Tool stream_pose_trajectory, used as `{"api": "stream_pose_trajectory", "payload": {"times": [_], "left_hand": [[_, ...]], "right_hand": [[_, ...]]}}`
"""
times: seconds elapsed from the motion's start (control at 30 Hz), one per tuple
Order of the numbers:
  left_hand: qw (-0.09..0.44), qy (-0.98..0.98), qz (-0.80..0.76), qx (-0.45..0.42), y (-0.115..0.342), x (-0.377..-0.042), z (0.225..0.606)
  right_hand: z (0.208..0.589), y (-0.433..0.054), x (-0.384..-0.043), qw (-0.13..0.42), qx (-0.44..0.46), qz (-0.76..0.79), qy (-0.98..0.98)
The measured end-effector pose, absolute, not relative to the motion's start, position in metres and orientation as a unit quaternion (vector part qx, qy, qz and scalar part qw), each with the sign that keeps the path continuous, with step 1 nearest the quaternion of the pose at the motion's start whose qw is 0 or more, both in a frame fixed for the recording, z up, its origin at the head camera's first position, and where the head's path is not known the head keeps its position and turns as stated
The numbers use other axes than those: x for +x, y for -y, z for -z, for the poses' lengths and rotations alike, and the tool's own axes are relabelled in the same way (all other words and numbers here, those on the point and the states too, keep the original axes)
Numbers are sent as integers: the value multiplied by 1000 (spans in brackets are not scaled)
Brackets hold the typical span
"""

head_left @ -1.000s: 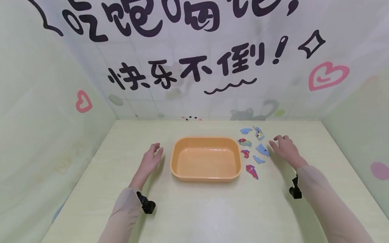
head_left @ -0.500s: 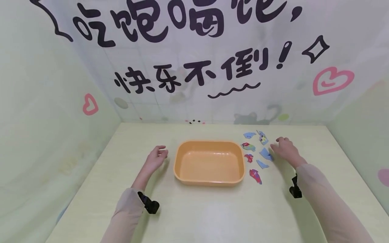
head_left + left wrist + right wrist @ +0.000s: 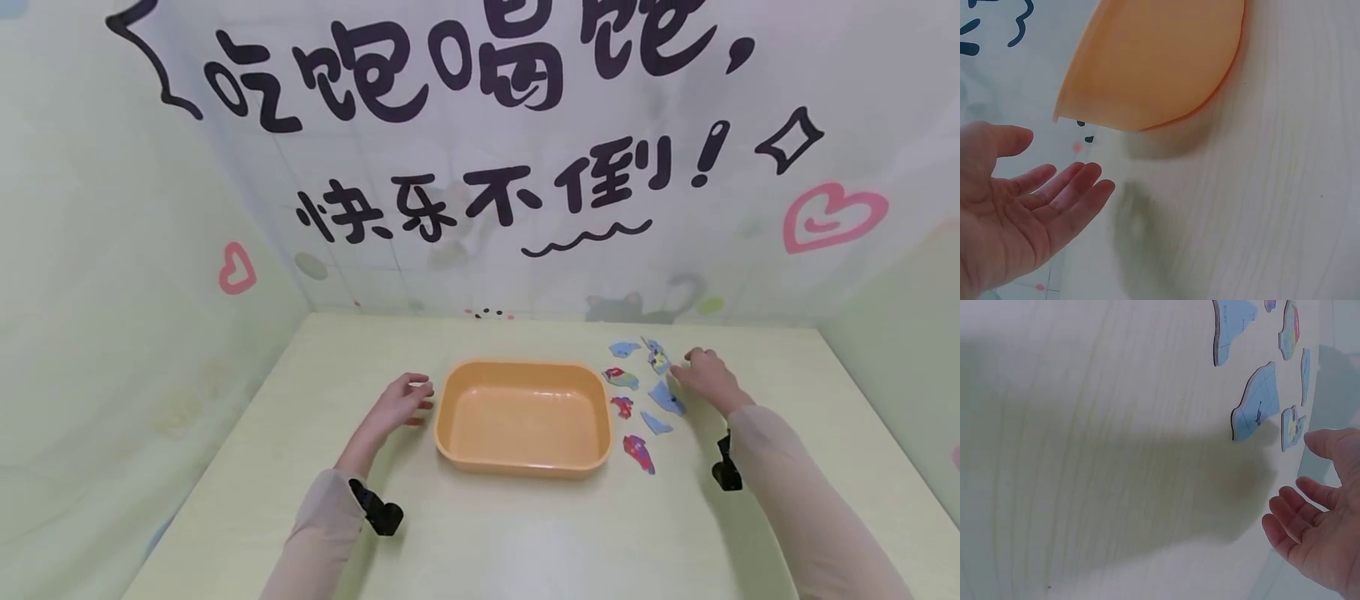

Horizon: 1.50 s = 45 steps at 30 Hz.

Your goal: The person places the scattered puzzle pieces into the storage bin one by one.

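Observation:
An orange plastic tray [image 3: 525, 465] lies in the middle of the table in the head view. My left hand [image 3: 401, 404] hovers just left of its rim, fingers relaxed and holding nothing; in the left wrist view the left hand [image 3: 1022, 212] shows its palm and spread thumb. My right hand [image 3: 707, 381] is at the right of several flat puzzle pieces, its thumb near a blue and yellow piece [image 3: 657, 357]. The right wrist view shows the right hand [image 3: 1322, 519] with loosely bent fingers and nothing in them. A blue piece [image 3: 1259, 403] lies close by.
More puzzle pieces lie right of the tray: a blue one [image 3: 624, 349], a red and green one [image 3: 621, 378], a small red one [image 3: 622, 407], a blue sliver [image 3: 656, 423] and a red-purple one [image 3: 639, 454]. Printed cloth walls [image 3: 480, 283] border the table [image 3: 510, 542].
The whole scene has shifted down and right in the head view. My left hand has moved a little nearer the tray; my right hand has moved slightly toward the blue and yellow piece.

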State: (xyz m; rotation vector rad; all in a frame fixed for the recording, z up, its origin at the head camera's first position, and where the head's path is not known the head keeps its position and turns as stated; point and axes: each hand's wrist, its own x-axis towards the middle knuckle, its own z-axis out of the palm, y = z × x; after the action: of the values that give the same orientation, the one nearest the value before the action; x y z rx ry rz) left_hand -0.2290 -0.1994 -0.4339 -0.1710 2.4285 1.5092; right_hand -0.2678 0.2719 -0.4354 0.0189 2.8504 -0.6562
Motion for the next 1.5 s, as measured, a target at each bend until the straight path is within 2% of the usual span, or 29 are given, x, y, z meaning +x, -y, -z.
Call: {"api": "stream_pose_trajectory", "payload": {"times": [0.23,0.73,0.97,1.23,1.5], "left_hand": [[163,-829,-533,-51,194,-228,431],[147,-837,-524,-60,188,-225,432],[148,-837,-524,-45,188,-220,433],[161,-844,-510,-45,184,-218,436],[151,-848,-507,-39,181,-216,436]], "right_hand": [[435,-269,-274,117,10,226,-967],[436,-263,-278,134,14,243,-961],[441,-259,-276,119,15,261,-958],[445,-253,-275,125,60,273,-952],[455,-252,-280,91,54,271,-957]]}}
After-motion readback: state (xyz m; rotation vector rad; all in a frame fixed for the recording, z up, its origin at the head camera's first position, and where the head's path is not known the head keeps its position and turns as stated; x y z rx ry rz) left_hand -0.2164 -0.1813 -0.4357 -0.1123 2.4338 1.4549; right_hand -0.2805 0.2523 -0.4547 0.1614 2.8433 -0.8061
